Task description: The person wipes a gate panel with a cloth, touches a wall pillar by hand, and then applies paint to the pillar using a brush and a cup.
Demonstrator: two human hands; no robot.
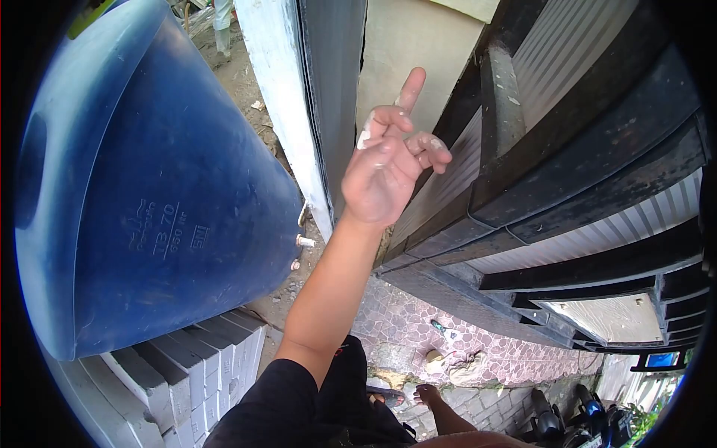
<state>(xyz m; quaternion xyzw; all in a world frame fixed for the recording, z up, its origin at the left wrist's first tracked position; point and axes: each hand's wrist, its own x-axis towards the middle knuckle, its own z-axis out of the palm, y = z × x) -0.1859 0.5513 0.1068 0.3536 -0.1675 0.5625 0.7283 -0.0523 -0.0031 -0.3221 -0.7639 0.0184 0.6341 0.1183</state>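
Note:
My left hand (385, 168) is raised in front of me with its palm turned up. Its index finger is stretched out and the other fingers are half bent and apart, with nothing held. White residue marks the fingers. Behind it stand a pale panel (407, 41) and a dark timber frame (515, 190); whether the hand touches either cannot be told. Low near my legs hangs my right hand (427, 396), small in view, its fingers apart and nothing visible in them.
A large blue water tank (172, 179) fills the left side, above stacked pale blocks (216, 355). A white-edged post (276, 82) stands between tank and panel. On the patterned paving (396, 313) lie a tool with a teal end (446, 328) and a crumpled bundle (467, 366). Motorbikes (582, 418) stand lower right.

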